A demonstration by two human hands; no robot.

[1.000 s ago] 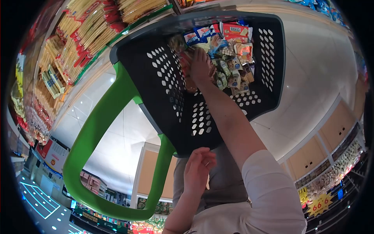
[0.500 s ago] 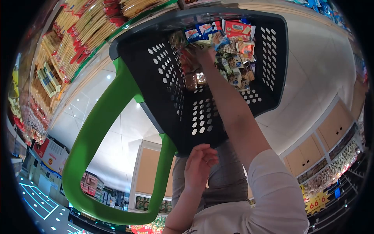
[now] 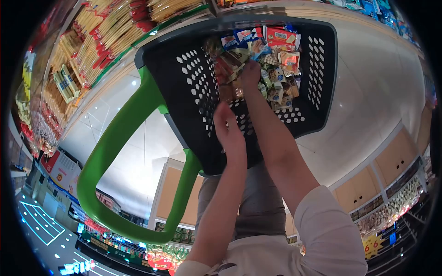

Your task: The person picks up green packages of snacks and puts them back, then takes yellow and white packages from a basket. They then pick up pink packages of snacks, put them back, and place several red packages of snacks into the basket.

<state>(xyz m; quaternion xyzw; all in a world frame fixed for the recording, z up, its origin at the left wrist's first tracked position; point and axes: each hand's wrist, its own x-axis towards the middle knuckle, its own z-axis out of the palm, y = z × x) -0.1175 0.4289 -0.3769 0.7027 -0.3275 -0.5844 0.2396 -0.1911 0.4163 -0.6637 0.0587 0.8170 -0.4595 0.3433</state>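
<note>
Inside a dark grey shopping basket [image 3: 184,99] with a green handle [image 3: 122,124], small packaged snacks [image 3: 276,78] lie in a heap. My right hand [image 3: 251,73] reaches down among them, fingers curled. Its fingertips are hidden, so what it grips cannot be made out. Close to it are brown-red packets [image 3: 224,73] and pale packets with round pictures [image 3: 276,94]. My left hand [image 3: 225,120] hovers over the near part of the basket, below the brown-red packets, fingers loosely bent and a gap beside the thumb. Nothing shows in it.
A red-and-white packet [image 3: 280,36] and blue packets [image 3: 237,39] lie at the basket's far end. Shelves of long, thin packaged goods [image 3: 108,34] stand upper left. Wooden cabinets [image 3: 359,186] line the right, above a pale floor [image 3: 363,92].
My left hand has risen from below the basket's near edge to over its inside. My right hand has drawn back slightly toward me and right, uncovering some packets.
</note>
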